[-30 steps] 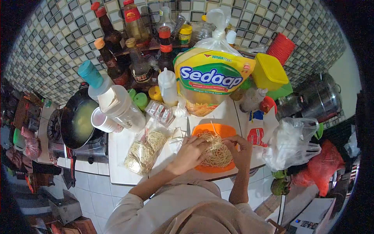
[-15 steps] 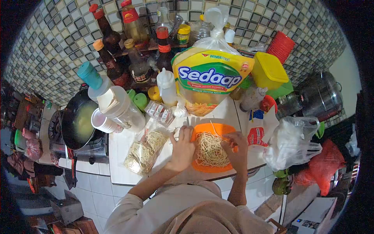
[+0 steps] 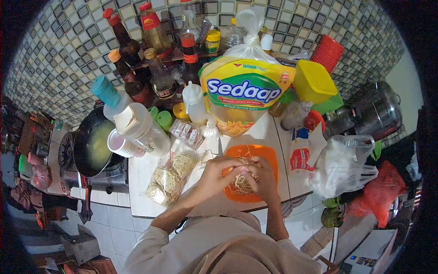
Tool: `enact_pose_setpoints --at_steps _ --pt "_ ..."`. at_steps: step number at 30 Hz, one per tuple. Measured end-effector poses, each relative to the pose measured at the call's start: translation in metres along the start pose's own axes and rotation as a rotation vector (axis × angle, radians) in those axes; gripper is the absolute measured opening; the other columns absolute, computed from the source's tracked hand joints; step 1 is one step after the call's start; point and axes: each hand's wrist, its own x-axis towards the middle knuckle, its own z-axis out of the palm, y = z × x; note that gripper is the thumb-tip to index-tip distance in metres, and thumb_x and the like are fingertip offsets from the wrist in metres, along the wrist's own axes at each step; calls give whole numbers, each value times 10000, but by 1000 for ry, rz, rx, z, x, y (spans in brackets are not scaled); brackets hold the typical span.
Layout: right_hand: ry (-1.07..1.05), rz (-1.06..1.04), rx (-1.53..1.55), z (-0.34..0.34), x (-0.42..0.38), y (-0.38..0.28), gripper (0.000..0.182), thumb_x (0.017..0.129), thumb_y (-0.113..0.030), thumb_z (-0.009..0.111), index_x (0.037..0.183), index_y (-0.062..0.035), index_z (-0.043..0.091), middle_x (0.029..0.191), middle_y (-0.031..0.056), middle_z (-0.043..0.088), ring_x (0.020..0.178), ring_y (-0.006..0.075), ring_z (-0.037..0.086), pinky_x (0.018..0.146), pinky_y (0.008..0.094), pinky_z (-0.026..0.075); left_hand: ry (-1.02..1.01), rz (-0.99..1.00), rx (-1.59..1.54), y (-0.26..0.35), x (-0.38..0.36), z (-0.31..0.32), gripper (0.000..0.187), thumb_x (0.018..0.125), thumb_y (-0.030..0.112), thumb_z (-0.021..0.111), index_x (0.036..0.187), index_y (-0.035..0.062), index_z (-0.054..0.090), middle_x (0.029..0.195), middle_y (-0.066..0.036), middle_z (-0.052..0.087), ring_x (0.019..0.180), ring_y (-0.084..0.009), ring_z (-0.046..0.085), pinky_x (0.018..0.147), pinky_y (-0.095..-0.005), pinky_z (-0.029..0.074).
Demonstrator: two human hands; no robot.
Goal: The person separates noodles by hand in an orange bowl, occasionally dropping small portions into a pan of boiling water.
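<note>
Both my hands are together over an orange tray [image 3: 269,160] that holds a heap of dry noodles [image 3: 240,186]. My left hand [image 3: 218,173] reaches across the tray's left edge, its fingers closed on some of the noodles. From the other side my right hand [image 3: 264,179] meets it, fingers bent around the same noodle strands. Loose strands stick up behind the fingers, and the hands cover much of the heap. Left of my left hand lies a clear plastic pack of noodle cakes [image 3: 169,180].
A wok [image 3: 94,146] with pale liquid sits on the stove at left. Behind the tray stand a yellow Sedaap pouch [image 3: 248,91], a white squeeze bottle [image 3: 195,102] and several sauce bottles. A white plastic bag [image 3: 340,166] lies at right.
My left hand has moved right from the tray's edge to over the noodles. My right hand has shifted left, and the two now meet with noodles between them.
</note>
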Motion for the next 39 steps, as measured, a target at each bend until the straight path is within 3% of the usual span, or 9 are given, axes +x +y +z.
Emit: enact_pose_setpoints --at_steps 3,10,17,24,30,34,36,38,39 --pt "82 143 55 -10 -1 -1 205 711 -157 626 887 -54 610 958 114 542 942 288 495 797 384 400 -10 -45 -128 6 4 -3 120 766 74 607 855 -5 619 791 -123 624 739 -194 605 689 -271 453" --pt "126 128 -123 -24 -7 13 205 689 -145 632 866 -46 605 944 110 541 917 279 501 785 377 411 18 -100 -522 13 19 -1 112 812 37 552 881 -44 589 811 -82 620 770 -108 577 693 -237 453" --pt "-120 158 -217 -30 -10 16 313 632 -178 709 911 -64 624 903 109 530 892 256 521 777 342 416 20 -58 -805 17 39 10 152 859 90 501 918 -36 563 742 -51 598 706 -94 565 662 -219 444" --pt "48 35 1 -36 -7 7 189 744 -197 610 878 -69 648 904 94 557 874 239 525 773 328 411 -13 -122 -801 -1 39 25 182 873 136 491 926 -23 562 703 -24 566 660 -76 528 632 -207 414" --pt "101 139 265 -56 7 -15 137 770 -144 570 851 -48 625 828 88 606 776 252 574 712 331 435 -23 -238 -678 -7 29 30 162 864 128 499 937 -8 548 781 -51 591 726 -96 554 666 -239 446" --pt "154 32 221 -51 8 -1 308 842 -251 512 812 36 619 718 80 582 663 153 556 589 271 428 -156 -240 -605 -25 14 44 285 796 86 586 1052 -15 516 1033 -62 546 944 -132 535 827 -250 420" --pt "244 15 547 -54 15 -20 393 861 -317 480 803 53 601 665 75 558 580 148 529 551 263 419 -266 -140 -386 -24 9 48 343 771 72 600 1085 -21 498 1048 -72 552 944 -150 538 831 -270 413" --pt "232 1 634 -59 22 -32 401 863 -328 476 806 51 596 652 70 549 565 141 521 540 257 411 -284 -62 -289 -25 9 53 330 757 60 601 1067 -18 519 1037 -83 566 954 -156 537 830 -287 411" --pt "221 -13 722 -61 23 -35 409 866 -339 472 810 48 591 639 66 540 550 134 512 529 251 404 -166 79 -211 -27 10 58 256 754 89 612 984 -4 551 903 -84 581 820 -158 558 726 -280 427"
